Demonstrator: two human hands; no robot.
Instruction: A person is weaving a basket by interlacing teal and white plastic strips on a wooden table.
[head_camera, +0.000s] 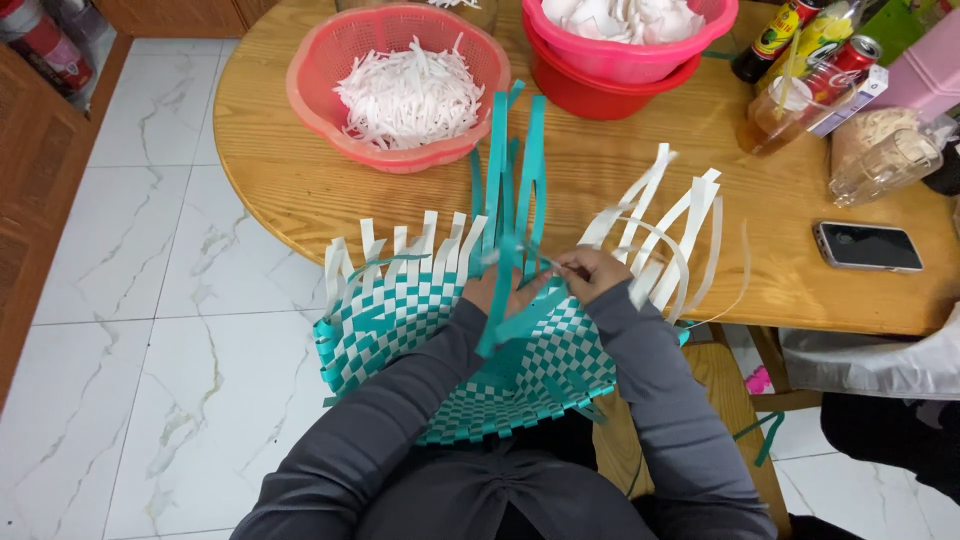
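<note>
Half-woven teal-and-white basket sits on my lap against the table edge. Light, springy; walls flex, so I grip at the rim. My left hand pinches a teal strip, my right hand pinches a white strip. Strips look stiff and slick. Beyond: red basket of white shreds.
</note>
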